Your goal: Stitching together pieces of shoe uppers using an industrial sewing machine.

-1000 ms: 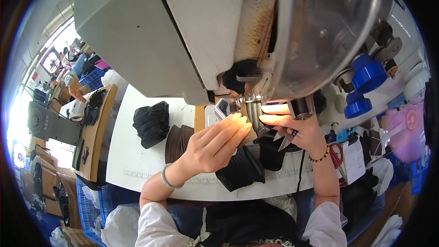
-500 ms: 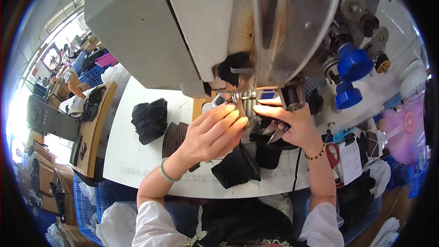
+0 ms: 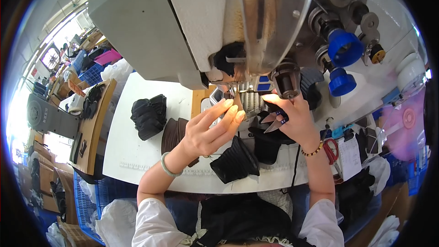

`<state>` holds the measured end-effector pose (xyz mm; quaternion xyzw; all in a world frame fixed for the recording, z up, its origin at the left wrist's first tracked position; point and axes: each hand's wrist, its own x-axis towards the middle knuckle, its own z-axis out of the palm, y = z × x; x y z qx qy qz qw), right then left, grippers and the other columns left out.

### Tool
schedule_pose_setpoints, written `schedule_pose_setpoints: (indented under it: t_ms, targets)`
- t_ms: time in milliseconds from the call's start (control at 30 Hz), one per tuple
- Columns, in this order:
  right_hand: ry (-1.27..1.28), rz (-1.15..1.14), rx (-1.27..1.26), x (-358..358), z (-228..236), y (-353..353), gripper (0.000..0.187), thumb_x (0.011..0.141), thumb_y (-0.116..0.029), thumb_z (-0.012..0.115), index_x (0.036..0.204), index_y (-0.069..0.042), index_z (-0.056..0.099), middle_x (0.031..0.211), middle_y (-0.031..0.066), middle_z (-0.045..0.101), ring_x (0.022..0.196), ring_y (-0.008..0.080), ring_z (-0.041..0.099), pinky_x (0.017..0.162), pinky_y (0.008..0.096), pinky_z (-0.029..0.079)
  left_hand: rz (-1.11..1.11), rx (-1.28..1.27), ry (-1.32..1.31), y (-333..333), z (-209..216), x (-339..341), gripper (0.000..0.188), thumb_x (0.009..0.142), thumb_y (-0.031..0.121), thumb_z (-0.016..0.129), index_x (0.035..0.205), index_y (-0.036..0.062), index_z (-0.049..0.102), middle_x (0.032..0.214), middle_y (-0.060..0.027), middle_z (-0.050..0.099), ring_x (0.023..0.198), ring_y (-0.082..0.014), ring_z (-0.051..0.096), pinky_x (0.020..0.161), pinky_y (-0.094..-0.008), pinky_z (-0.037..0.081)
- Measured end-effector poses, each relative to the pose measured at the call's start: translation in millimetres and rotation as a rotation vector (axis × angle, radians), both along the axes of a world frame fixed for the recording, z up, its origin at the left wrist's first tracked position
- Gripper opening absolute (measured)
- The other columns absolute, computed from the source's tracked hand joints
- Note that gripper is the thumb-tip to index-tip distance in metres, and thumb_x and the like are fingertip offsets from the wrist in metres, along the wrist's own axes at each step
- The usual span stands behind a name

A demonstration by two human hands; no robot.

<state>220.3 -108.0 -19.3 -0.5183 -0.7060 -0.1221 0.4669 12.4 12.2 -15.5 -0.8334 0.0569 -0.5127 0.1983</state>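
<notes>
A sewing machine (image 3: 137,32) stands over the white table (image 3: 137,155). My left hand (image 3: 206,132) is just in front of its needle area, thumb and fingers pinched on a small tan piece (image 3: 239,104) that stands upright. Fingers partly cover that piece. To the right, my right hand (image 3: 297,121) has thread snips (image 3: 275,122) tucked in its curled fingers, blades apart and pointing left. Its index finger reaches toward the machine's foot. Below the hands lie black gathered pieces (image 3: 234,161), and a brown stack (image 3: 172,136) sits beside my left wrist.
A black bundle (image 3: 149,116) lies on the table at left. Blue knobs (image 3: 344,48) jut from the machine at upper right. Red-handled scissors (image 3: 331,151) and a paper sheet (image 3: 350,158) are by my right forearm. A wooden-edged bench (image 3: 98,132) stands at left.
My left hand has shifted slightly left and its fingers have spread more. My right index finger has drawn away from the needle area. The view has shifted, moving the machine up and left.
</notes>
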Motion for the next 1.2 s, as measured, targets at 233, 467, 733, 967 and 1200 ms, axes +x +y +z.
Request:
schedule_pose_setpoints:
  t_ms: [233, 467, 733, 967, 1200]
  targets:
    - [0.114, 0.045, -0.049, 3.2, 2.9, -5.4, 0.055, 0.059, 0.017, 0.059, 0.104, -0.011, 0.071, 0.103, 0.0036, 0.060, 0.061, 0.0094, 0.049, 0.058, 0.0236, 0.046, -0.022, 0.015, 0.018, -0.4, 2.7, -0.6, 0.022, 0.068, 0.002, 0.076, 0.089, 0.0065, 0.071, 0.095, -0.0022, 0.064, 0.093, -0.0230, 0.067, 0.073, -0.0276, 0.059]
    - [0.181, 0.074, -0.128, 12.1, -8.1, -2.8, 0.052, 0.058, 0.020, 0.055, 0.102, -0.004, 0.068, 0.111, 0.0068, 0.059, 0.071, 0.0129, 0.055, 0.059, 0.0245, 0.045, -0.015, -0.071, 0.059, 8.9, 1.7, -1.8, 0.024, 0.069, 0.003, 0.074, 0.093, 0.0059, 0.071, 0.097, -0.0015, 0.063, 0.093, -0.0212, 0.067, 0.069, -0.0268, 0.056]
    - [0.058, -0.015, -0.089, 10.2, -7.7, -1.0, 0.048, 0.059, 0.018, 0.059, 0.101, -0.005, 0.067, 0.112, 0.0070, 0.059, 0.073, 0.0141, 0.058, 0.061, 0.0256, 0.047, -0.019, -0.217, 0.045, 9.5, 0.5, 1.3, 0.024, 0.069, 0.005, 0.078, 0.091, 0.0038, 0.070, 0.092, -0.0040, 0.068, 0.084, -0.0214, 0.068, 0.069, -0.0291, 0.056]
    - [0.032, -0.031, -0.111, 4.1, -1.8, -9.8, 0.048, 0.061, 0.015, 0.061, 0.104, -0.006, 0.068, 0.113, 0.0068, 0.059, 0.073, 0.0148, 0.059, 0.061, 0.0257, 0.049, -0.067, -0.249, -0.021, 8.8, -0.6, 5.9, 0.023, 0.067, 0.001, 0.077, 0.089, 0.0038, 0.069, 0.089, -0.0044, 0.067, 0.082, -0.0232, 0.067, 0.070, -0.0338, 0.057]
    - [0.007, -0.065, -0.072, 6.5, -5.1, -1.1, 0.046, 0.066, 0.013, 0.062, 0.107, -0.008, 0.068, 0.114, 0.0051, 0.059, 0.075, 0.0151, 0.058, 0.065, 0.0272, 0.049, -0.035, -0.200, -0.074, 16.4, -9.4, 10.8, 0.024, 0.067, -0.002, 0.073, 0.090, 0.0014, 0.067, 0.090, -0.0100, 0.066, 0.081, -0.0289, 0.066, 0.068, -0.0369, 0.056]
